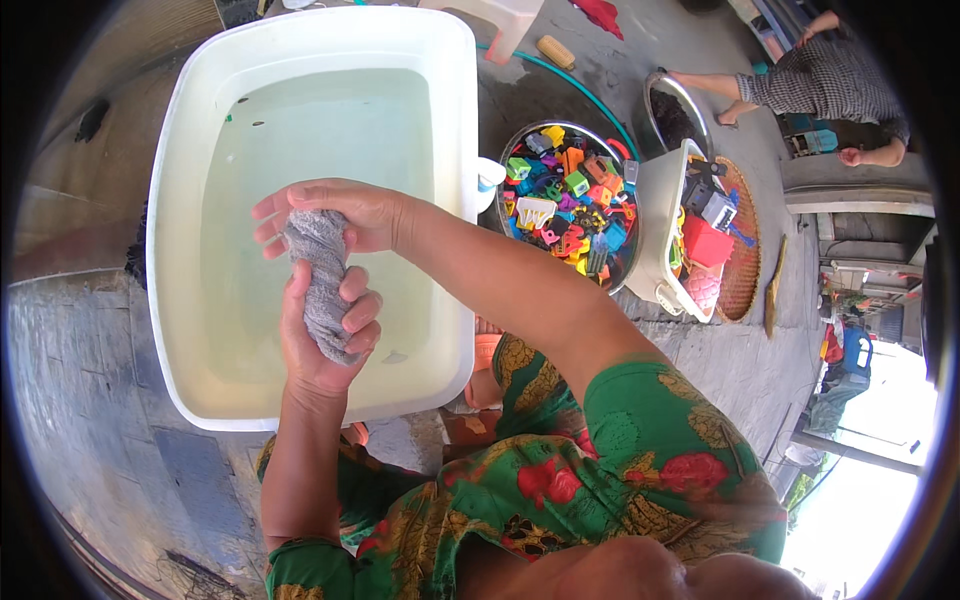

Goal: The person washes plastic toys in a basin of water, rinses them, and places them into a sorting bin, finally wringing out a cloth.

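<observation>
A twisted grey terry cloth [319,281] is held above a large white plastic tub [457,352] of slightly cloudy water [330,135]. My left hand [322,345] grips the lower part of the cloth, fingers wrapped around it from the right and thumb on the left. Around the upper end curls my right hand [349,210], more loosely, with its fingertips apart beyond the cloth. A few small dark bits float near the tub's far left corner.
Right of the tub stand a round metal basin [637,262] of colourful plastic toys and a white bin [652,255] with more toys. A woven tray [742,247], a green hose [577,86] and a plastic stool [510,22] are nearby. Another person [825,82] stands at upper right.
</observation>
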Demonstrator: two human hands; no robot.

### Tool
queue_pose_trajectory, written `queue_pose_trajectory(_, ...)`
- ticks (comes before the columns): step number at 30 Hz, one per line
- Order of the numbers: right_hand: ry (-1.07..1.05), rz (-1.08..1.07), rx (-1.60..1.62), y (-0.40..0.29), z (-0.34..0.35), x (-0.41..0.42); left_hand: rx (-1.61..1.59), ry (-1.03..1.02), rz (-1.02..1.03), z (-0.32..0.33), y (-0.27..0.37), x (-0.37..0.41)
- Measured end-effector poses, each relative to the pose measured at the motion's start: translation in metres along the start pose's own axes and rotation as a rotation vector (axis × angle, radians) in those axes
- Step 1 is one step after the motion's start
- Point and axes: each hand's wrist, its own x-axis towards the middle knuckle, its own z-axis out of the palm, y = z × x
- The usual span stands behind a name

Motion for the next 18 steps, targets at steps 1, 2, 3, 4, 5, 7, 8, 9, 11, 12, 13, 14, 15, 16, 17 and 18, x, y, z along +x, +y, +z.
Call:
queue_pose_trajectory(1, -0.048, -0.018, 0.11, -0.001, 0.01, 0.002, -0.042, -0.076, -0.008, -0.003, 0.002, 0.001)
queue_pose_trajectory(2, -0.059, -0.057, 0.122, -0.006, 0.018, 0.004, -0.084, -0.152, -0.023, -0.005, 0.002, 0.001)
queue_pose_trajectory(3, -0.066, -0.104, 0.141, -0.01, 0.025, 0.001, -0.12, -0.224, -0.05, -0.005, 0.002, 0.001)
queue_pose_trajectory(4, -0.069, -0.152, 0.16, -0.013, 0.031, -0.003, -0.097, -0.276, -0.061, -0.004, 0.001, -0.001)
queue_pose_trajectory(5, -0.037, -0.14, 0.03, -0.021, 0.035, -0.007, -0.075, -0.328, -0.075, -0.002, 0.0, -0.004)
queue_pose_trajectory(7, 0.036, -0.108, -0.183, -0.028, 0.052, -0.02, 0.091, -0.271, -0.064, -0.008, -0.004, -0.017)
queue_pose_trajectory(8, 0.196, 0.01, -0.288, -0.029, 0.069, -0.032, 0.242, -0.172, -0.056, -0.014, -0.003, -0.024)
queue_pose_trajectory(9, 0.243, 0.012, -0.37, -0.022, 0.074, -0.038, 0.39, -0.105, -0.038, -0.017, -0.002, -0.027)
queue_pose_trajectory(11, 0.347, 0.024, -0.549, -0.003, 0.072, -0.047, 0.616, -0.017, -0.082, -0.029, -0.001, -0.032)
queue_pose_trajectory(12, 0.413, 0.029, -0.577, 0.008, 0.076, -0.048, 0.707, 0.063, -0.076, -0.036, 0.002, -0.039)
queue_pose_trajectory(13, 0.423, 0.012, -0.593, 0.02, 0.076, -0.047, 0.792, 0.138, -0.068, -0.037, 0.004, -0.046)
queue_pose_trajectory(14, 0.455, -0.009, -0.622, 0.026, 0.071, -0.051, 0.823, 0.142, -0.037, -0.033, -0.003, -0.048)
queue_pose_trajectory(15, 0.475, -0.023, -0.645, 0.027, 0.08, -0.055, 0.847, 0.161, 0.002, -0.033, -0.009, -0.056)
queue_pose_trajectory(16, 0.499, -0.03, -0.661, 0.028, 0.091, -0.055, 0.871, 0.182, 0.044, -0.031, -0.012, -0.062)
queue_pose_trajectory(17, 0.512, -0.047, -0.681, 0.023, 0.101, -0.051, 0.857, 0.159, 0.091, -0.025, -0.01, -0.068)
queue_pose_trajectory(18, 0.538, -0.055, -0.696, 0.022, 0.11, -0.051, 0.835, 0.137, 0.124, -0.022, -0.012, -0.073)
